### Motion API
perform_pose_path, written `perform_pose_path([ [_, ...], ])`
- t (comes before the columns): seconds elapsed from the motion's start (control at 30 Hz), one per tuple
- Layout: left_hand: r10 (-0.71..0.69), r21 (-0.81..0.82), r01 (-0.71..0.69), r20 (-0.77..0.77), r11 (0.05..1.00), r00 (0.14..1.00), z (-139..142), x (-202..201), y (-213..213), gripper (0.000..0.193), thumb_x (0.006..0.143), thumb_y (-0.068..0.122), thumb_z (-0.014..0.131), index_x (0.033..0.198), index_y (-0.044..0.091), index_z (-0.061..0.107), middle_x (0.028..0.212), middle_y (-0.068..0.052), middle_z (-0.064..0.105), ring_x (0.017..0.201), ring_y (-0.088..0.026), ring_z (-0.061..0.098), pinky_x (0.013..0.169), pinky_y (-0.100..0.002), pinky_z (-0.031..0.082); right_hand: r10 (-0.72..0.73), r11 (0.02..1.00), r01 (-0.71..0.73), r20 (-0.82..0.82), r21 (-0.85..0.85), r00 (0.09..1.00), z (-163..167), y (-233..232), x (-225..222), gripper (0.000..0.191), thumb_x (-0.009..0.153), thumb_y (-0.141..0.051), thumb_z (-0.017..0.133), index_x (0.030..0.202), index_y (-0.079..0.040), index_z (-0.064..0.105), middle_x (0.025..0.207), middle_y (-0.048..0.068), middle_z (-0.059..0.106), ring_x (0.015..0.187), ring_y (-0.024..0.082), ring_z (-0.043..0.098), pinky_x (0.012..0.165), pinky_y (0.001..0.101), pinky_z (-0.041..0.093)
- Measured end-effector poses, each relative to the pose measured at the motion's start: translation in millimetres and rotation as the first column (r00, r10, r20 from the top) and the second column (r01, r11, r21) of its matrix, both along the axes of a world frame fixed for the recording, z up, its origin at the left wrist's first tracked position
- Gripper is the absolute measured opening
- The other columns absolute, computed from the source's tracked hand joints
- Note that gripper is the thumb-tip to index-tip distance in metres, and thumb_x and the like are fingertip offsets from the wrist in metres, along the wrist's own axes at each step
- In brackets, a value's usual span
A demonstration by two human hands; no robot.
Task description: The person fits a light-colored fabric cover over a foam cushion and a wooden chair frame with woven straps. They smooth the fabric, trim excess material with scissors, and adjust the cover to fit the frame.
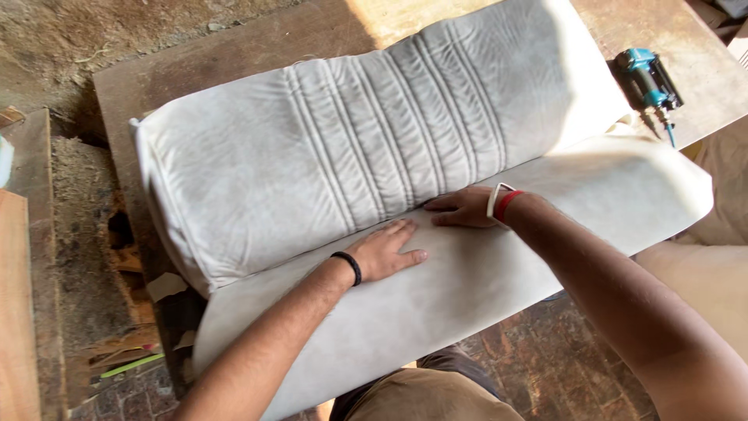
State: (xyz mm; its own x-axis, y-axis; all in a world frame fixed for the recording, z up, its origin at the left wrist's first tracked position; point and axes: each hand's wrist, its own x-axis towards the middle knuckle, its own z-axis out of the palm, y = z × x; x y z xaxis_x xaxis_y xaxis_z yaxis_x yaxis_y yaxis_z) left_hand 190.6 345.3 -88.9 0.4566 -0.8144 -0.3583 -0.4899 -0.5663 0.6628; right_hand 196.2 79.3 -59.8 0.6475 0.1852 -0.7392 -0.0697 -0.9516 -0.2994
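Hands flat on pale fabric (467, 288) at the seam where it meets the ribbed cushion (351, 156): my left hand (386, 253) lies open, fingers spread, gripping nothing, and my right hand (467, 209) presses palm-down just beside it. To my eye, smoothing works best with even pressure outward from the cushion. A blue power tool (648, 78) rests beyond the cushion.

Padded seat cushion (351, 148), pale grey fabric, stitched ribs at centre, lying on a wooden workbench (234, 54). Loose fabric flap (483, 273) spread nearer, left hand (386, 251) and right hand (465, 209) pressed flat on it at the seam. Teal pneumatic stapler (648, 78), far right on the bench.
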Motion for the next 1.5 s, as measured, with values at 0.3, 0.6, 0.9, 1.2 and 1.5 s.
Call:
perform_pose_path([
  [0.3,-0.004,0.034,0.007,-0.063,0.999,0.998,-10.0,15.5,-162.0,0.098,0.093,0.075,0.037,0.162,0.008,0.02,0.171,-0.012,0.012,0.158,-0.024,0.011,0.126,-0.039,0.015,-0.176,0.961,0.185,0.058,-0.205,0.983,16.4,-225.0,12.4,0.07,0.096,-0.062,0.049,0.156,-0.026,0.044,0.163,0.003,0.04,0.153,0.025,0.033,0.126,0.0404,0.023],
  [0.6,-0.022,0.111,0.033,-0.098,0.993,0.995,-25.3,33.8,-271.6,0.101,0.091,0.079,0.025,0.163,0.01,0.013,0.171,-0.01,0.008,0.158,-0.022,0.008,0.127,-0.039,0.013,-0.276,0.959,0.281,0.086,-0.046,0.957,11.6,-297.6,16.7,0.055,0.09,-0.054,0.063,0.141,-0.033,0.066,0.147,0.004,0.065,0.138,0.025,0.06,0.121,0.0377,0.041],
  [0.9,-0.156,-0.046,0.154,-0.035,0.987,0.987,-50.6,47.3,-360.2,0.087,0.099,0.069,0.026,0.16,0.007,0.022,0.172,-0.011,0.014,0.159,-0.021,0.013,0.127,-0.037,0.014,0.04,0.866,-0.065,-0.061,-0.495,0.997,-88.0,-419.5,-42.2,0.043,0.102,-0.04,0.053,0.131,-0.014,0.073,0.13,0.014,0.074,0.12,0.027,0.072,0.102,0.0363,0.057],
  [1.2,0.032,-0.062,-0.039,-0.104,0.997,0.994,-38.0,62.3,-372.5,0.069,0.102,0.051,0.044,0.157,0.011,0.037,0.166,-0.008,0.036,0.15,-0.023,0.038,0.124,-0.034,0.03,-0.858,0.101,0.474,-0.165,0.875,0.487,-94.6,-450.5,128.5,0.071,0.086,-0.024,0.06,0.152,-0.003,0.047,0.15,0.019,0.059,0.134,0.034,0.058,0.105,0.0479,0.046],
  [1.5,0.363,-0.04,-0.481,0.712,0.876,0.601,-10.4,102.6,-334.5,0.07,0.095,0.049,0.058,0.157,0.026,0.036,0.168,-0.007,0.026,0.153,-0.027,0.023,0.123,-0.056,0.015,-0.642,0.611,0.258,0.279,0.748,0.714,-33.1,-326.3,348.0,0.09,0.09,-0.047,0.08,0.155,-0.006,0.032,0.151,0.022,0.041,0.139,0.035,0.042,0.111,0.0449,0.039],
])
